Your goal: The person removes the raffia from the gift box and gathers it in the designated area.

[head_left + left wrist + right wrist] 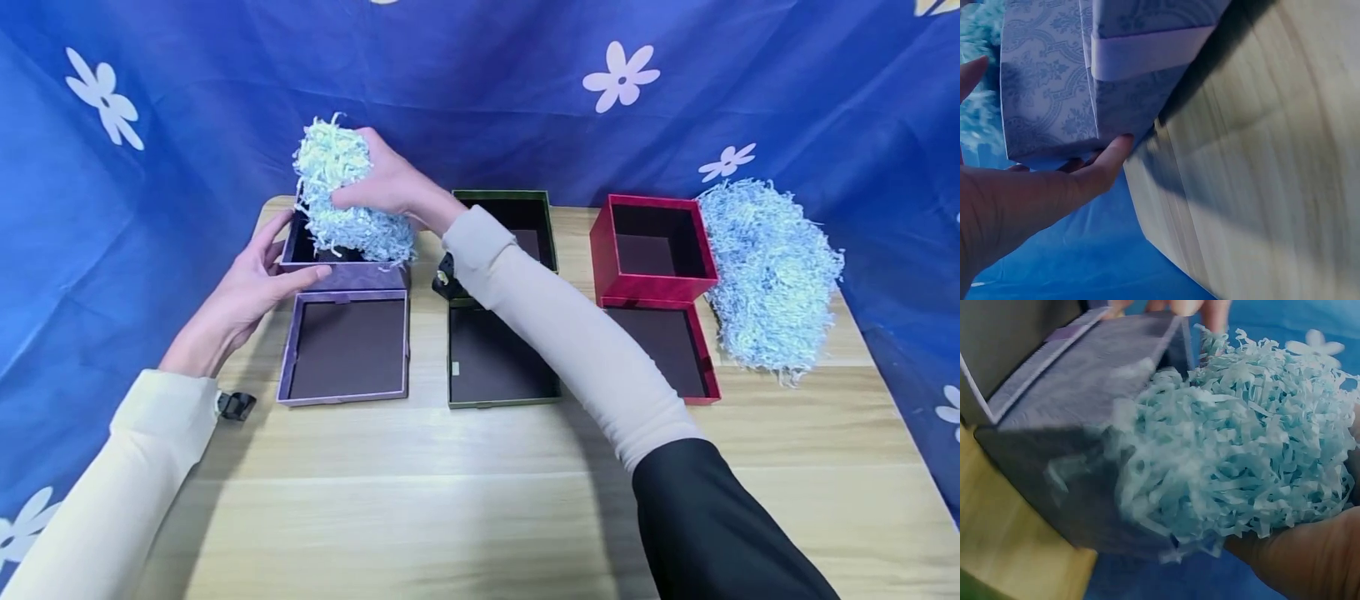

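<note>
My right hand (pixel 386 179) grips a bundle of light-blue shredded paper (pixel 333 167) above the open purple box (pixel 360 277) at the back left. Part of the bundle hangs over the box opening and hides much of the inside. Seen from the right wrist, the shredded paper (pixel 1241 437) bulges at the box's rim, with strands over its patterned wall. My left hand (pixel 251 283) holds the purple box at its left front corner, thumb along the front wall, fingers at the left side. From the left wrist, fingers lie close under the patterned box (pixel 1047 81).
The purple lid (pixel 348 346) lies inside-up in front of its box. A green box (pixel 525 217) with its lid (pixel 498 358) stands mid-table, partly behind my right arm. Farther right are a red box (pixel 652 250), its lid (pixel 667 342) and a larger shredded-paper heap (pixel 772 275).
</note>
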Motion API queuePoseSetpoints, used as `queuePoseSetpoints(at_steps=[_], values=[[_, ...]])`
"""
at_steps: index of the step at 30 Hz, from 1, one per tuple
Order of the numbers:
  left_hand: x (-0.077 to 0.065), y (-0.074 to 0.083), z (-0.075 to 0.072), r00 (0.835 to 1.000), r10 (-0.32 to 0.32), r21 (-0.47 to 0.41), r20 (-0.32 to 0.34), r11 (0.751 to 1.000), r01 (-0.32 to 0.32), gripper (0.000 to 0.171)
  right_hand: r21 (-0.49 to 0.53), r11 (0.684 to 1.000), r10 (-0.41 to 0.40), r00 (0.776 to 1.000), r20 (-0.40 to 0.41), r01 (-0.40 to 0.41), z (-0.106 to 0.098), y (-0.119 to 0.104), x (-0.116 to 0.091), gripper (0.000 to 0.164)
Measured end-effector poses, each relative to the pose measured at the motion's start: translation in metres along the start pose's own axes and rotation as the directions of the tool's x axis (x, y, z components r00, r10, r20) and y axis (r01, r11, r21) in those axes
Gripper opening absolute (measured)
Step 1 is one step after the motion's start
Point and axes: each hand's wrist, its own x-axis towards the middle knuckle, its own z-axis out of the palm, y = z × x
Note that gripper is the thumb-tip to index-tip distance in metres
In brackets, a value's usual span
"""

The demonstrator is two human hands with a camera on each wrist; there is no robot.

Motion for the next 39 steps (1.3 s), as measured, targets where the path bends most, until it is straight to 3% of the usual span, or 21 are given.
queuePoseSetpoints(at_steps=[3,8,15,23,28,30,36,39], values=[[0.004,0.0,0.0,1.0,0.011,-0.032,-0.015,0.999,-0.011,0.102,0.03,0.999,-0.013,1.0,-0.014,0.013,-0.018,-0.002,-0.012,0.108],[0.012,0.0,-0.001,0.999,0.007,-0.071,-0.038,0.997,-0.01,0.102,0.164,0.983,-0.064,0.995,-0.074,0.076,-0.044,0.002,-0.037,0.101],[0.021,-0.004,-0.007,0.999,-0.011,0.039,-0.036,0.999,0.012,0.108,0.326,0.94,-0.074,0.993,-0.097,0.102,-0.081,0.011,-0.076,0.092],[0.021,-0.012,-0.019,1.0,0.015,0.034,-0.02,0.999,-0.014,0.11,0.297,0.946,-0.083,0.983,-0.161,0.129,-0.114,0.031,-0.121,0.093],[0.017,-0.014,-0.025,1.0,0.016,0.064,-0.018,0.998,-0.015,0.109,0.276,0.96,0.006,0.985,-0.174,0.043,-0.146,0.048,-0.159,0.11],[0.016,-0.014,-0.028,1.0,0.012,0.076,-0.011,0.997,-0.011,0.109,0.239,0.97,0.085,0.979,-0.186,-0.039,-0.161,0.055,-0.177,0.117],[0.012,-0.012,-0.037,1.0,-0.006,0.087,0.002,0.996,0.006,0.108,0.123,0.951,0.304,0.924,-0.233,-0.283,-0.203,0.084,-0.232,0.12],[0.01,-0.011,-0.042,1.0,-0.009,0.094,0.001,0.996,0.009,0.107,0.075,0.942,0.334,0.912,-0.239,-0.326,-0.219,0.102,-0.257,0.118]])
